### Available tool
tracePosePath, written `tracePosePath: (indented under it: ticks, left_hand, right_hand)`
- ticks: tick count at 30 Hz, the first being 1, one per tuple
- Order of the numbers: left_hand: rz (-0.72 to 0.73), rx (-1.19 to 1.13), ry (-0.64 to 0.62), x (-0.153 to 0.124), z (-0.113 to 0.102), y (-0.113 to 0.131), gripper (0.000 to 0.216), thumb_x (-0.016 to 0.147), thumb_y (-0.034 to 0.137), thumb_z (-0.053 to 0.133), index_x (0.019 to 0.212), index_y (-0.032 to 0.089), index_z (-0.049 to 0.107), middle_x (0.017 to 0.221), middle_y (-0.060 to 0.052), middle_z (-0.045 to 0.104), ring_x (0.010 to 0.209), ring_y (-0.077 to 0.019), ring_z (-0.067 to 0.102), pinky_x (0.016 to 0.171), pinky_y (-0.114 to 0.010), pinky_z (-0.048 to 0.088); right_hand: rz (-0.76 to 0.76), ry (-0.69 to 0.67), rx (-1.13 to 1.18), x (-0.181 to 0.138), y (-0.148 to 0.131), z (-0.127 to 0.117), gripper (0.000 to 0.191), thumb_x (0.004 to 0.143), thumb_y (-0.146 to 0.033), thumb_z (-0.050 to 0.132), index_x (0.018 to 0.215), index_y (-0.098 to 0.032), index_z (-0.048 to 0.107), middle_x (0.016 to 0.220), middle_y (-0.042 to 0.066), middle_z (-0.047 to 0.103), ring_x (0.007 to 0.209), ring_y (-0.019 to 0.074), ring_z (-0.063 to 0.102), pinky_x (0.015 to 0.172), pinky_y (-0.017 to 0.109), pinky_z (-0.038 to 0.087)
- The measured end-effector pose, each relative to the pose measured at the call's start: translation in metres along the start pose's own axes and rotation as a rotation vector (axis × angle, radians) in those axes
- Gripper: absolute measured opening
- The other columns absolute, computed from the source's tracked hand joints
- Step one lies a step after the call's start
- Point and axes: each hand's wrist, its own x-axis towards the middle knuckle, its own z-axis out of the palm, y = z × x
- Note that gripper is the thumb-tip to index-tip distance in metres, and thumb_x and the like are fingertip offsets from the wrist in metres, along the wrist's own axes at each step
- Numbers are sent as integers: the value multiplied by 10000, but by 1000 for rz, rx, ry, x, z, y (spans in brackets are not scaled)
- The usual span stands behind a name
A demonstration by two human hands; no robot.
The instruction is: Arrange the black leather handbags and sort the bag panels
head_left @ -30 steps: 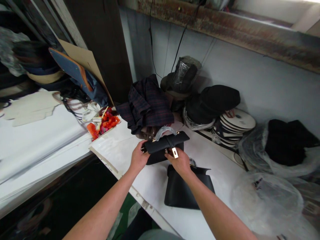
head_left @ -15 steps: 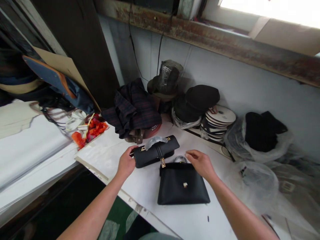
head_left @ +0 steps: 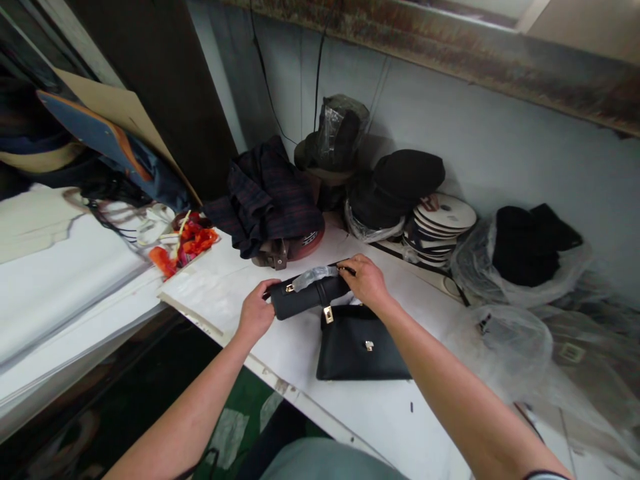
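Observation:
A small black handbag [head_left: 306, 298] with gold fittings and a plastic-wrapped handle stands on the white table [head_left: 225, 293]. My left hand [head_left: 257, 312] grips its left end. My right hand [head_left: 366, 281] holds its right end from above. A second, flat black handbag [head_left: 361, 344] with a small gold clasp lies just in front of it, under my right forearm.
A dark plaid cloth [head_left: 267, 197], black hats [head_left: 406, 179], a stack of tape reels [head_left: 440, 227] and plastic bags [head_left: 505, 347] crowd the back and right by the wall. Orange scraps [head_left: 187, 245] lie at the left. The table edge runs along the front left.
My right hand left the flat bag and moved back onto the small bag's right end. The small bag stays on the table behind the flat one.

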Motion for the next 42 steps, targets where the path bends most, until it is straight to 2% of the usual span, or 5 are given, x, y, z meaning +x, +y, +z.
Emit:
tracePosePath:
  ticks: [11,17,22,28,42]
  left_hand:
    - [-29,-52,9,7,0,-2,468,614,245,675,1080,202,668,1008,-59,734,867,-244,686,819,-359,547]
    - [-32,-63,30,15,-1,5,464,602,237,663,1064,199,675,965,-45,739,819,-234,686,750,-333,551]
    - [-15,-60,53,22,-1,4,434,619,261,653,1047,196,687,978,-48,741,893,-246,677,827,-343,523]
    - [6,-66,77,28,2,2,369,640,326,653,981,192,702,886,-32,733,863,-247,659,799,-326,486]
    - [-128,-122,201,48,12,0,423,680,509,684,873,135,725,801,-60,724,798,-263,627,671,-306,429]
  right_hand:
    - [138,121,135,-30,-11,-6,252,892,-392,552,903,-212,727,851,34,688,740,172,611,723,285,462]
    - [356,-225,607,-75,-24,24,298,835,-440,617,961,-194,728,771,18,705,677,166,635,572,255,467]
    - [374,-242,741,-71,-35,40,269,814,-336,621,1035,-208,704,796,3,687,687,155,646,537,228,476]
    - [248,-274,890,-55,-41,12,389,807,-363,664,1171,-226,677,969,22,710,793,157,654,651,244,500]
    - [1,-129,182,-81,-45,35,184,848,-219,630,988,-260,742,915,32,725,848,190,663,803,289,492]
